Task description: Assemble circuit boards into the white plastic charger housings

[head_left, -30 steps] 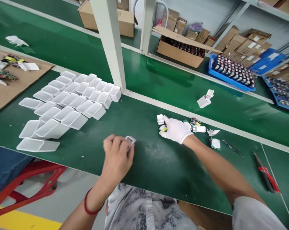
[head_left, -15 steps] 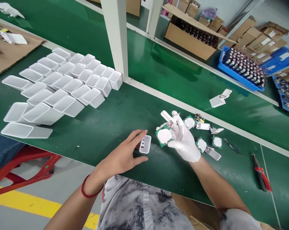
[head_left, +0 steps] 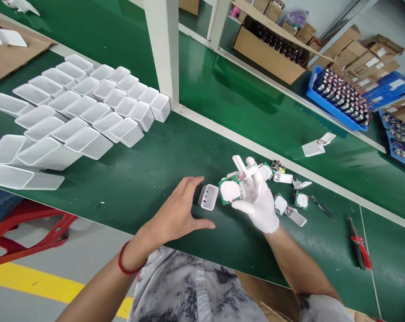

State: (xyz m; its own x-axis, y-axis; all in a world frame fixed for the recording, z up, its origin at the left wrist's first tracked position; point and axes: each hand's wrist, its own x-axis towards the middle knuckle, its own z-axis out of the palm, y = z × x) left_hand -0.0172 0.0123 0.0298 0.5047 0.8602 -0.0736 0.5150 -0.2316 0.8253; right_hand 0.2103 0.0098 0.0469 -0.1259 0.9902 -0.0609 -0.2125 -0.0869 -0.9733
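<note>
My bare left hand [head_left: 180, 208] is open, thumb and fingers spread just left of a small white plastic case [head_left: 209, 197] with dark slots in it. The case stands on the green bench, apart from the palm. My right hand [head_left: 257, 201], in a white glove, is closed on a green circuit board [head_left: 230, 190] with a white pad on its face. A white plastic piece [head_left: 240, 165] on short wires sticks up above that board, between the gloved fingers. More boards with white pads [head_left: 280, 204] and a wired white cover [head_left: 295, 217] lie right of the glove.
Rows of white plastic cases [head_left: 81, 106] stand at the left. Tweezers [head_left: 322, 208] and red-handled pliers [head_left: 359, 246] lie right. A white post [head_left: 162, 53] rises from the bench. Behind are a blue tray of parts [head_left: 339, 98] and a carton [head_left: 269, 53]. A red stool [head_left: 31, 232] is lower left.
My left hand has opened wider and the small case now stands clear of its fingers, slightly turned. My right hand still holds the board, close beside the case. The view has shifted slightly.
</note>
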